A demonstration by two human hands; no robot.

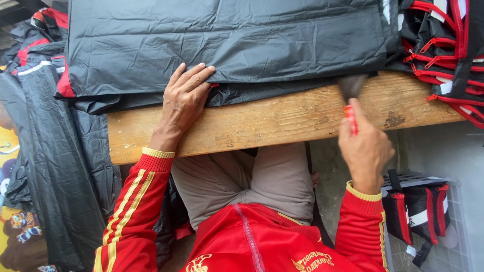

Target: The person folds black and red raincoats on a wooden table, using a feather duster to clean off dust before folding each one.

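Head view: looking straight down at a person seated behind a wooden bench [282, 123], both arms in red sleeves with yellow stripes.
Left hand [184, 100]: palm down, fingers spread flat — it presses the near edge of the black fabric sheet [227, 40] against the bench, gripping nothing.
Black fabric sheet: lies across the far part of the bench, wrinkled, several layers stacked; its near edge overhangs the wood only slightly, and a red trim shows at its left corner.
Right hand [365, 148]: closed around the red handle of a brush [351, 98], thumb along the handle.
Brush: dark bristles fan out at the top, resting on the bare wood right at the sheet's near edge, well apart from the left hand.
Bench: pale plank with a dark stain [394, 120] near its right end.
Right side: black pieces with red zippers [443, 45] piled at the bench's end — more of the same sit in a clear bin [454, 242] on the floor.
Left side: dark fabric [55, 166] hangs in folds beside the bench.
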